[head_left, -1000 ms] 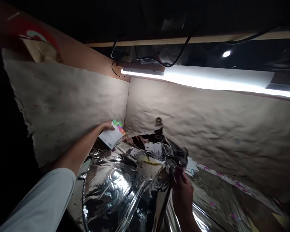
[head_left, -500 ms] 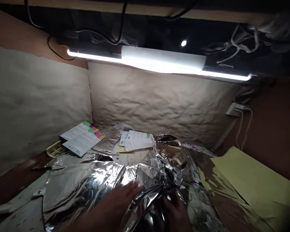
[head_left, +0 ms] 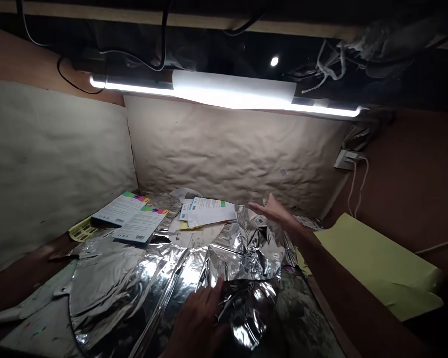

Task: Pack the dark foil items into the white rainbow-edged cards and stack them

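Nearest, at about half past five on a clock laid over the silvery sheet (head_left: 164, 281) with twelve toward the back, the left hand (head_left: 199, 311) lies palm down on the sheet, fingers a little apart and gripping nothing that shows. The sheet itself spreads across the table (head_left: 41, 330), creased and shiny, its right part the most crumpled. At three o'clock, beyond the sheet's edge, is a large piece of yellow paper (head_left: 377, 263). Two overlapping booklets (head_left: 144, 227) lie at ten to eleven, and some white papers (head_left: 212, 215) at half past twelve. The right hand (head_left: 272, 211) reaches to two o'clock, its digits parted and nothing visible in them; whether it touches the sheet cannot be told. Farthest, at twelve, stands the covered back wall (head_left: 209, 144) under a tube light (head_left: 134, 88). The step in hand seems to be tending the sheet from both ends; the next move probably calls for light, flat pressure, since anything so thin would crease or drag easily.
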`<state>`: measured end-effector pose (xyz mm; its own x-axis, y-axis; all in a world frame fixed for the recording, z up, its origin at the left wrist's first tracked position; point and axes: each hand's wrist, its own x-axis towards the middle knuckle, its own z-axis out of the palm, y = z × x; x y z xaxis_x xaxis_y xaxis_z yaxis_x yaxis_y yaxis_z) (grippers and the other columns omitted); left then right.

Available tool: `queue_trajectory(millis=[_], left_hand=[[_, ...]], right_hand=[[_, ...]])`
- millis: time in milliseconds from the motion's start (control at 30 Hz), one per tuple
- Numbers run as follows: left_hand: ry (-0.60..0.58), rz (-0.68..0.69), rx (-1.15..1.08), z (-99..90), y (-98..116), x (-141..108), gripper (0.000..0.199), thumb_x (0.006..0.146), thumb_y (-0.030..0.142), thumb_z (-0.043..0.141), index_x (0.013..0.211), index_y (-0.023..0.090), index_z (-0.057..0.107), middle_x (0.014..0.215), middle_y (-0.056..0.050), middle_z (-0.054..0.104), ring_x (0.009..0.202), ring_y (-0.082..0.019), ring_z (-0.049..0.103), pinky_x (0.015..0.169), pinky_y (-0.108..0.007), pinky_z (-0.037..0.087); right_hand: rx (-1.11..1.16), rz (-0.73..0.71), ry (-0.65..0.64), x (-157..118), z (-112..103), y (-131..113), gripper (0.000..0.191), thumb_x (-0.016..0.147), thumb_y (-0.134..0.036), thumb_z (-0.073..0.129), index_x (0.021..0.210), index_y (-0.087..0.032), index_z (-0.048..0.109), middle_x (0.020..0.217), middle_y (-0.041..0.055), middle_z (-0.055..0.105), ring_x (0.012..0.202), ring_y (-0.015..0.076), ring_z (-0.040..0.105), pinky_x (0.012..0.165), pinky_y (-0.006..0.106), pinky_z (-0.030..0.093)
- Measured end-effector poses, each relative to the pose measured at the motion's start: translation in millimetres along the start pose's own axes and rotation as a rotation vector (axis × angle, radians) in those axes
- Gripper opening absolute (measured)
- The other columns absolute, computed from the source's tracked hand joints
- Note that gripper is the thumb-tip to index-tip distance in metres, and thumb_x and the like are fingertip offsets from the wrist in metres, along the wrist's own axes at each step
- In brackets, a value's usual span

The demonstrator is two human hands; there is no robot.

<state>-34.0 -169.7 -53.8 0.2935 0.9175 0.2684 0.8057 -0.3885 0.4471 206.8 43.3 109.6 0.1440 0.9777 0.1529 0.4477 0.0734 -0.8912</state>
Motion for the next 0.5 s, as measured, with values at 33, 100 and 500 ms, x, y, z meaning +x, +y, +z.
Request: queue_trajectory(millis=[33,100,500], left_hand=[[0.015,-0.011,-0.043,-2.0,-0.1,-1.3,0.091,0.077,0.020,0.067,0.154,0.035,0.020,0.129,-0.007,0.061,0.116,-0.027,0.058,0.102,-0.040,0.045],[0.019,-0.080,-0.158,-7.6,-2.8,-1.6,0.087,0.076,0.021,0.068,0.152,0.035,0.027,0.127,-0.007,0.063,0.113,-0.027,0.060,0.098,-0.038,0.048],[0.359,-0.244,-0.327,-46.8,-24.6,-27.6,0.020,0.088,0.043,0.056,0.087,0.030,0.071,0.068,0.000,0.062,0.060,-0.018,0.059,0.057,-0.028,0.048]], right_hand=[[-0.002,0.029,-0.059,6.6,5.4,0.1,0.050,0.047,-0.033,0.090,0.082,-0.003,0.071,0.082,0.0170,0.072,0.081,0.0268,0.066,0.065,0.034,0.050],[0.010,0.063,-0.190,11.6,12.9,5.7,0.036,0.038,-0.019,0.090,0.061,-0.004,0.067,0.053,0.0064,0.064,0.054,0.0173,0.059,0.049,0.026,0.042],[0.494,-0.310,-0.101,-21.3,-12.6,-66.1,0.035,0.072,-0.042,0.074,0.091,-0.014,0.067,0.063,-0.0057,0.054,0.045,0.0035,0.039,0.041,0.016,0.029]])
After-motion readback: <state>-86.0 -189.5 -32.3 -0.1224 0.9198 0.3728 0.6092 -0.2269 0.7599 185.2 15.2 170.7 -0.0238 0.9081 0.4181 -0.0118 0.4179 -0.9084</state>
